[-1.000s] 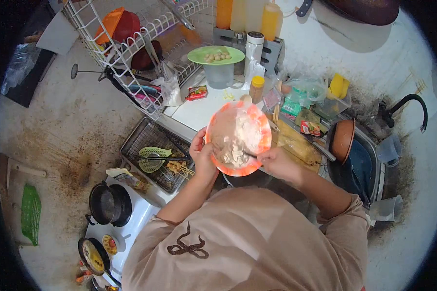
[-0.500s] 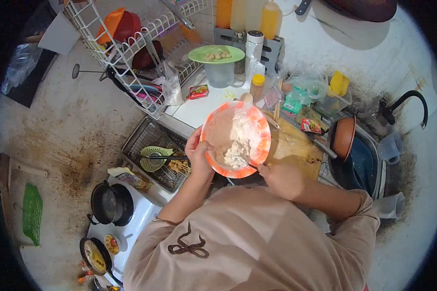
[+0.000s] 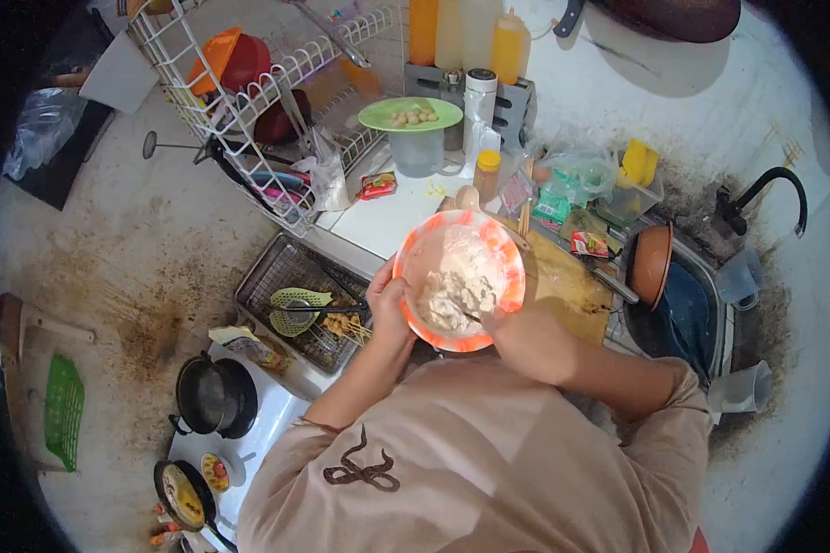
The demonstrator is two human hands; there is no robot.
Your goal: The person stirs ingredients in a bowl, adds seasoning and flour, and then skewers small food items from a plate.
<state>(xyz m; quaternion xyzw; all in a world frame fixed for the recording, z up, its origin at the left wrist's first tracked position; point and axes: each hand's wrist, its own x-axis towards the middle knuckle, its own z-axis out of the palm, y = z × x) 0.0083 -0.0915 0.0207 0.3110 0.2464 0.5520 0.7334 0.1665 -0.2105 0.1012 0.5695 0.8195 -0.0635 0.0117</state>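
Observation:
An orange-and-white bowl [image 3: 510, 267] is held in front of my chest, with pale lumpy dough and loose flour [image 3: 456, 300] inside. My left hand [image 3: 390, 302] grips the bowl's left rim, thumb over the edge. In my right hand [image 3: 530, 343], closed at the lower right rim, is a metal utensil [image 3: 470, 317]; its working end is sunk in the dough. A wooden spoon [image 3: 468, 197] lies just beyond the bowl, beside the wooden cutting board [image 3: 567, 286].
On the left stand a fryer tray [image 3: 277, 267] with a green strainer [image 3: 295, 311], a black pot [image 3: 214, 394] and a frying pan [image 3: 184, 498]. A green plate [image 3: 410, 114] tops a container behind. The sink [image 3: 687, 318] and a knife [image 3: 616, 285] are right.
The bowl and both hands sit slightly lower and further right in view. My right hand has moved inward over the bowl's rim, and the utensil has shifted in the dough.

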